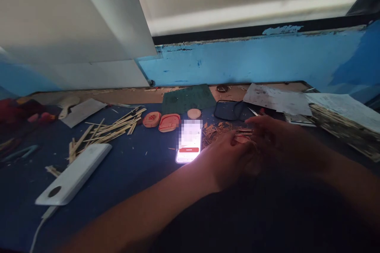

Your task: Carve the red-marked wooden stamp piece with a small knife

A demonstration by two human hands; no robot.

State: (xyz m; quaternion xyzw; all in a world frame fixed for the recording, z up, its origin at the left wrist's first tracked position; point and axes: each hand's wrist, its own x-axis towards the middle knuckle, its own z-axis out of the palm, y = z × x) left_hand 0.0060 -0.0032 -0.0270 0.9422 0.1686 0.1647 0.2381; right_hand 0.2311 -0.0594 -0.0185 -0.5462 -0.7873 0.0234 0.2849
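Note:
Over the dark blue table, my left hand (pixel 233 156) is closed, its fingers curled round a small reddish-topped wooden piece (pixel 244 139), mostly hidden by the fingers. Close beside it, my right hand (pixel 274 136) has bent fingers in deep shadow. A thin pointed blade (pixel 253 112) shows just past the right fingers, with a bit of red near it; whether that hand grips it is unclear. Brown wood shavings (pixel 215 131) lie behind my left hand. A lit phone (pixel 189 155), partly pixelated, lies left of them.
Two carved red-faced wooden pieces (pixel 169 122) and a plain wooden disc (pixel 194 114) lie behind the phone. Thin wooden sticks (pixel 109 129) and a white power bank (pixel 75 174) with a cable are at left. Green sheet (pixel 190 99), black cord (pixel 227 118) and papers (pixel 277 98) lie farther back.

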